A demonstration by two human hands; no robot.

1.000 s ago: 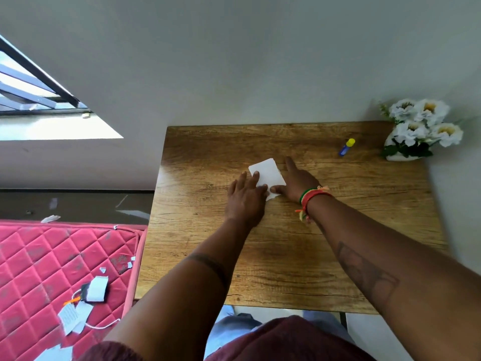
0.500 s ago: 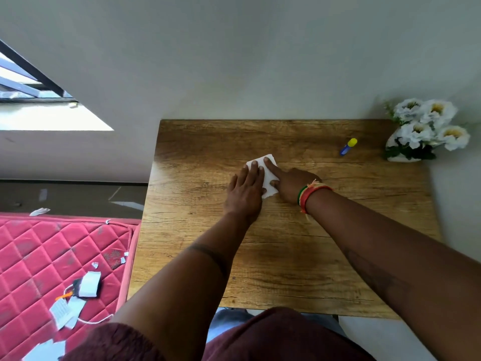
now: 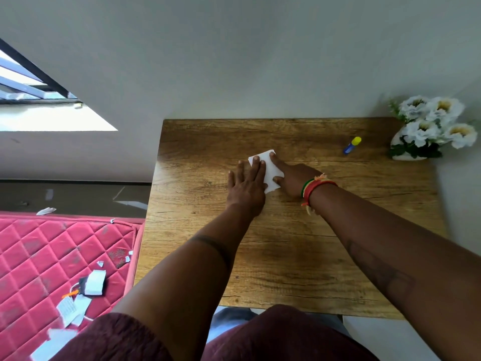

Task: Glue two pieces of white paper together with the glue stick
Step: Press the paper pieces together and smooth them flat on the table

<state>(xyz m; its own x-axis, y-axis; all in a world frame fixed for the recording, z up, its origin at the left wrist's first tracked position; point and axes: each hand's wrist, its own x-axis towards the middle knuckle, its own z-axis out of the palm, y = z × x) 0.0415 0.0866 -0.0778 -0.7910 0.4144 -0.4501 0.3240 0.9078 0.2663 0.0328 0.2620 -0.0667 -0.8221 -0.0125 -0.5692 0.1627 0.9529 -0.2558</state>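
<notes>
The left hand (image 3: 247, 183) lies flat, fingers spread, on the white paper (image 3: 270, 169) (gripping nothing), the right hand (image 3: 292, 178) presses its right edge with extended fingers, and the glue stick (image 3: 352, 145) lies well right, bare wooden table (image 3: 286, 256) nearer the body.

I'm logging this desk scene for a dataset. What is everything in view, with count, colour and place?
table: one, brown wood, against the wall
white paper: one visible patch, white, mid-table under both hands
glue stick: one, blue with yellow cap, lying far right
flowers: one bunch, white, in a white vase at the table's far right corner
mattress: one, red quilted, left of the table, littered with paper scraps
window: one, upper left
wristbands: red, green, right wrist
left hand: flat on the paper
right hand: fingers pressing the paper
</notes>
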